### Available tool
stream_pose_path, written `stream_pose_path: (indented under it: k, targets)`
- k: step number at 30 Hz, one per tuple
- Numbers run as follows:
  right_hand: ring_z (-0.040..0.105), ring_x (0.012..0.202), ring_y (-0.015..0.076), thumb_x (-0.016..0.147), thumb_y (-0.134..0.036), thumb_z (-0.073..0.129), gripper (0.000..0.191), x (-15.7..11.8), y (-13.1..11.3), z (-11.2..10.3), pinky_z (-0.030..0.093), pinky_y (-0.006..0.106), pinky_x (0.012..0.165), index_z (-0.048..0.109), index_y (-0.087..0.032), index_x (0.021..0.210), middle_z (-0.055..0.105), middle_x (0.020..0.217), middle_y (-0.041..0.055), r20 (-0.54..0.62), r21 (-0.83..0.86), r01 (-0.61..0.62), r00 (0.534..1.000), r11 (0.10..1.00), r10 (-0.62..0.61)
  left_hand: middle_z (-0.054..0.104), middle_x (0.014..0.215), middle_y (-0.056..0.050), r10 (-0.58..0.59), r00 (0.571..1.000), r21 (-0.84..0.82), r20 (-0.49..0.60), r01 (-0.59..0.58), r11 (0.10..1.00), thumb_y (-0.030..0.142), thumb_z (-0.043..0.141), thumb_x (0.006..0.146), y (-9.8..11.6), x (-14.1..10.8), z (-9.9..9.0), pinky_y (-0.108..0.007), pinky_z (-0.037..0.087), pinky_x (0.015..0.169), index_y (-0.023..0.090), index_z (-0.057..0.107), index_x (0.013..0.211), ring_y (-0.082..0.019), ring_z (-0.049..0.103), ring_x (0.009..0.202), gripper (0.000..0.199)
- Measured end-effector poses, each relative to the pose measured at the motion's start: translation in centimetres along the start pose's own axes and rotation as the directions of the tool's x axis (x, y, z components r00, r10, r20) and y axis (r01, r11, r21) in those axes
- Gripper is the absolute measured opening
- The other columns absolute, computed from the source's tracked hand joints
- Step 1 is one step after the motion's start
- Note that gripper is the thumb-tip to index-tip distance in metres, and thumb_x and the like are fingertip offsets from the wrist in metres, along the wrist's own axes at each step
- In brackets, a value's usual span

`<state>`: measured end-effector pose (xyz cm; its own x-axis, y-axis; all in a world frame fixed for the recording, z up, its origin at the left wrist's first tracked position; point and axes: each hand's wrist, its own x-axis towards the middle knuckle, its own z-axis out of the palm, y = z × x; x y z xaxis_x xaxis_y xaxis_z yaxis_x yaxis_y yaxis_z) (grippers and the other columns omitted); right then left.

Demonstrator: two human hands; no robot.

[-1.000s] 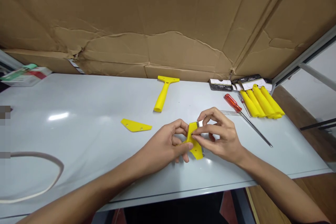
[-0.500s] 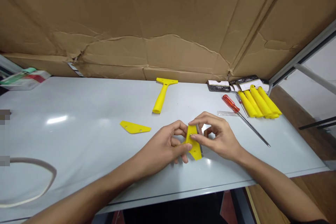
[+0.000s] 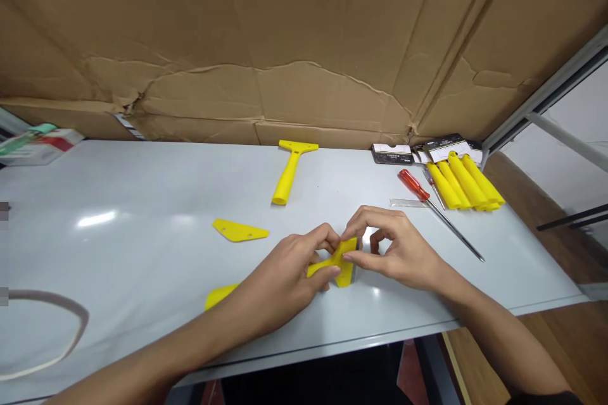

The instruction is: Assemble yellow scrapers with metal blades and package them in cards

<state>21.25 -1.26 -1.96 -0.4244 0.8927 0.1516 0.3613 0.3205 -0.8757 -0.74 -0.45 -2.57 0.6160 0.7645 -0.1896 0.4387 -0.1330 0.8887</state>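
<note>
My left hand point(image 3: 299, 266) is closed round the neck of a yellow scraper point(image 3: 346, 272), whose handle comes out behind my left wrist. At the scraper head's upper part, my right hand point(image 3: 396, 243) pinches with thumb and forefinger; anything small between those fingertips is hidden. A grey blade edge shows along the head's right side. Left of my hands lies a loose yellow plate point(image 3: 240, 231) with two holes. Further back rests another yellow scraper handle point(image 3: 288, 177), its wide head toward the cardboard.
On the right lie a red-handled screwdriver point(image 3: 441, 218), a clear strip point(image 3: 406, 203), a smaller screwdriver point(image 3: 433, 186), several yellow handles point(image 3: 465, 183) and black-and-white packages point(image 3: 392, 154). A white band point(image 3: 78, 323) and a box point(image 3: 52, 149) are at the left. Cardboard point(image 3: 285, 95) stands behind.
The scraper in my hands has turned, and its handle now shows past my left wrist. My right fingertips remain at its head. The view has shifted slightly.
</note>
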Motion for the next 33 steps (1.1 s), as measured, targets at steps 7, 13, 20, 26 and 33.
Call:
stream_pose_path:
  k: [7, 13, 20, 26, 33]
  targets:
    - [0.064, 0.078, 0.0123, 0.085, -0.019, 0.077, 0.015, 0.1, 0.3, 0.2, 0.050, 0.019, 0.055, 0.074, -0.022, 0.100, 0.069, 0.095, 0.0023, -0.065, 0.021, 0.014, 0.998, 1.000, -0.013, 0.074, 0.094, -0.003, 0.049, 0.997, 0.019, -0.055, -0.048, 0.999, 0.035, 0.059, 0.096, -0.3, 0.1, 0.2, -0.033, 0.053, 0.077, 0.024, 0.054, 0.101, -0.023, 0.071, 0.088, 0.012]
    - [0.067, 0.084, 0.0133, 0.090, -0.024, 0.075, 0.012, 0.0, 0.6, 0.5, 0.054, 0.021, 0.060, 0.079, -0.023, 0.102, 0.070, 0.097, 0.0039, -0.094, 0.093, 0.108, 0.991, 0.990, -0.099, 0.070, 0.083, -0.001, 0.031, 0.999, -0.114, -0.021, -0.034, 0.993, 0.044, 0.056, 0.099, -0.3, 0.6, 0.3, -0.028, 0.052, 0.066, 0.022, 0.052, 0.096, -0.017, 0.070, 0.068, 0.023]
    - [0.068, 0.080, 0.0159, 0.101, -0.036, 0.058, 0.029, 0.6, 2.2, -5.1, 0.056, 0.029, 0.064, 0.075, -0.023, 0.121, 0.074, 0.110, 0.0081, -0.305, -0.162, 0.004, 0.951, 0.987, -0.054, 0.067, 0.077, 0.002, 0.120, 0.988, 0.009, -0.101, -0.120, 0.993, 0.043, 0.052, 0.103, 0.1, -0.1, 0.1, -0.026, 0.050, 0.062, 0.023, 0.048, 0.091, -0.015, 0.068, 0.067, 0.024]
    - [0.066, 0.092, 0.0305, 0.095, -0.039, 0.061, 0.039, 0.7, 7.7, -10.9, 0.047, 0.039, 0.073, 0.071, -0.021, 0.128, 0.073, 0.107, 0.0160, -0.463, -0.782, -0.479, 0.875, 0.400, 0.142, 0.079, 0.101, -0.008, 0.624, 0.771, 0.653, -0.129, -0.407, 0.639, 0.022, 0.049, 0.103, -1.1, 0.0, -0.1, -0.036, 0.056, 0.074, 0.020, 0.061, 0.111, -0.022, 0.073, 0.083, 0.015]
    - [0.066, 0.090, 0.0320, 0.102, -0.033, 0.041, 0.047, 0.5, 7.9, -12.2, 0.049, 0.044, 0.077, 0.056, -0.013, 0.143, 0.069, 0.113, 0.0210, -0.371, -0.854, -0.410, 0.912, 0.321, 0.177, 0.078, 0.103, -0.014, 0.887, 0.437, 0.918, 0.151, -0.396, 0.039, 0.011, 0.053, 0.097, -3.4, 1.9, 0.0, -0.037, 0.058, 0.066, 0.014, 0.064, 0.090, -0.025, 0.071, 0.082, 0.014]
